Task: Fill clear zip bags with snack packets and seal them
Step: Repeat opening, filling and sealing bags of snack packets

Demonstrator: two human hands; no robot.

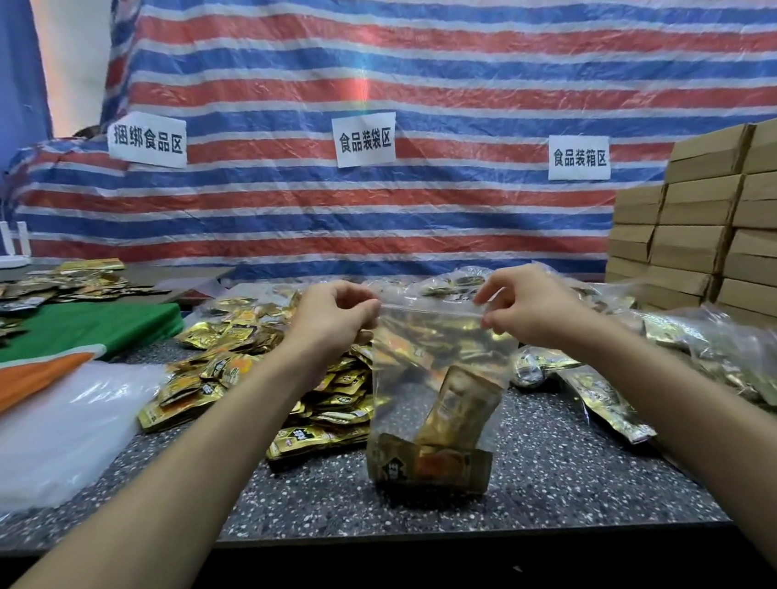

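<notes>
Two gold snack packets (456,407), perhaps more, sit in a clear zip bag (431,352); left hand (331,319) and right hand (527,308) each pinch its top edge over the table (564,482).

A bag (437,366) stands mid-table (302,500), its bottom on the surface, with packets (440,437) inside. The left hand (331,317) pinches its top edge at 11 o'clock and the right hand (529,310) at 1 o'clock. From the bag, a loose pile (259,356) lies at 10 o'clock, empty bags (34,451) at 9, filled bags (728,354) at 3, stacked boxes (730,229) at 2. A tarp (449,72) hangs behind at 12, bearing three signs (365,139).
</notes>
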